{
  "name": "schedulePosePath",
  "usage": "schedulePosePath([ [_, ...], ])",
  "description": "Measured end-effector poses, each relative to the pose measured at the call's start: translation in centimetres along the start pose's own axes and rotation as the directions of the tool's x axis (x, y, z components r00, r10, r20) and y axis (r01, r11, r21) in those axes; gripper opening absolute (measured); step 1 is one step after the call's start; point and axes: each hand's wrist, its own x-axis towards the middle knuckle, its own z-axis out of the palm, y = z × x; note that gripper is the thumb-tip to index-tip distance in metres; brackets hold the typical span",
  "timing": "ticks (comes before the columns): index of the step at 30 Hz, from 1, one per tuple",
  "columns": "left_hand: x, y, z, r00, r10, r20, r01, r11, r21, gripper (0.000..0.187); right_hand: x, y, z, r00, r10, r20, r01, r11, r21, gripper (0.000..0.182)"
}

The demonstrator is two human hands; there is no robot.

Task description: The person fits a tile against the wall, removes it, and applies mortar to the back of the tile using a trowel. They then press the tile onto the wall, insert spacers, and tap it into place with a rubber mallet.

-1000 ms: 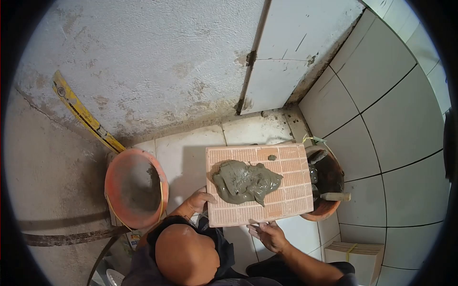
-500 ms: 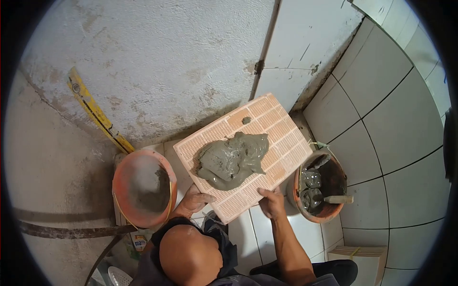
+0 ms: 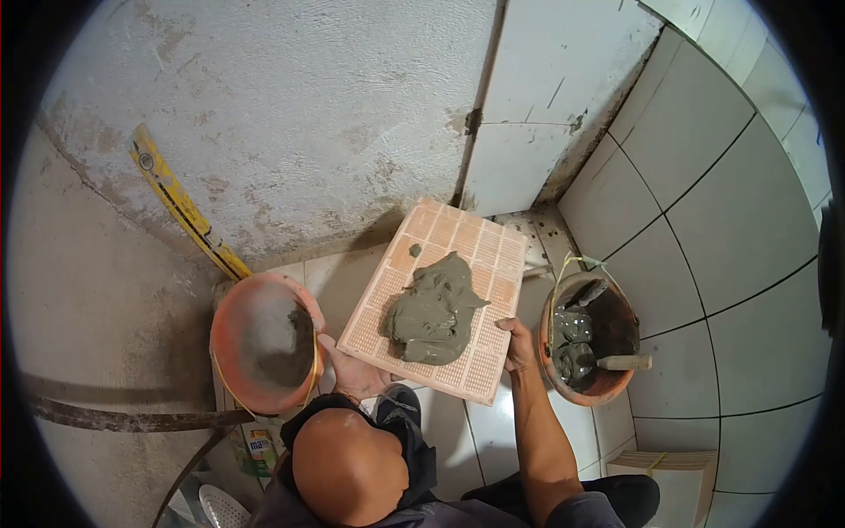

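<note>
A ceramic tile [image 3: 475, 376] is held up back side out, its orange-pink ribbed surface facing me. A thick mound of wet grey mortar [image 3: 431, 317] lies on its middle, and a small dab sits near the upper left. My left hand [image 3: 356, 374] supports the lower left corner from beneath, thumb out to the side, its fingertips partly hidden under the tile. On the right edge my right hand [image 3: 519, 341] grips the tile, thumb on top and the other fingers mostly hidden below.
An orange bucket [image 3: 224, 321] with grey powder stands left. The right bucket [image 3: 616, 387] holds wet mortar and a wooden-handled tool [image 3: 627, 362]. A yellow spirit level [image 3: 180, 198] leans on the wall. Stacked tiles [image 3: 660, 462] stand lower right.
The tile has turned clockwise with the mortar on it. My left hand has slid left to the corner with its palm opened, while my right hand has moved up the right edge.
</note>
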Motion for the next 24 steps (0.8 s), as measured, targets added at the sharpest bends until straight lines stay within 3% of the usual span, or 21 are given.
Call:
schedulePosePath([
  [4,0.3,-0.2,0.3,1.000,-0.018,0.001,0.018,0.999,-0.026,0.063,0.2,1.1,-0.8,1.000,0.025,-0.011,-0.024,0.997,0.078,0.051],
  [8,0.7,-1.3,1.0,0.999,-0.053,0.000,0.052,0.997,-0.053,0.064,0.2,1.6,-0.7,1.000,0.010,-0.002,-0.010,0.999,0.043,0.055],
  [13,0.8,-3.2,1.8,0.993,-0.119,-0.015,0.116,0.984,-0.132,0.065,-2.3,2.4,2.1,0.986,-0.137,-0.092,0.136,0.991,-0.013,0.052],
  [17,1.4,-5.0,0.4,0.980,-0.196,-0.030,0.187,0.963,-0.195,0.066,-3.8,2.7,2.9,0.985,-0.153,-0.079,0.157,0.987,0.043,0.043],
  [19,1.9,-6.2,-1.6,0.941,-0.320,-0.111,0.292,0.933,-0.212,0.069,-5.2,2.2,4.4,0.974,-0.186,-0.126,0.186,0.982,-0.010,0.042],
  [20,2.4,-5.0,1.0,0.979,-0.190,-0.071,0.170,0.961,-0.216,0.069,-6.0,1.4,3.8,0.967,-0.203,-0.151,0.204,0.979,-0.011,0.042],
  [21,2.5,-5.1,1.3,0.976,-0.211,-0.053,0.194,0.956,-0.219,0.069,-7.2,0.0,2.9,0.997,-0.049,-0.057,0.031,0.959,-0.280,0.041],
  [22,2.6,-5.0,1.2,0.968,-0.246,-0.050,0.222,0.931,-0.289,0.069,-8.4,-1.7,1.9,0.991,0.130,-0.012,-0.117,0.839,-0.531,0.040],
  [23,2.8,-5.0,1.0,0.958,-0.283,-0.045,0.250,0.901,-0.355,0.068,-9.5,-4.7,0.9,0.935,0.351,0.042,-0.131,0.454,-0.881,0.036],
  [24,3.0,-5.4,0.8,0.961,-0.267,-0.070,0.230,0.914,-0.335,0.066,-10.7,-9.0,1.6,0.831,0.542,-0.126,-0.157,0.012,-0.987,0.030],
])
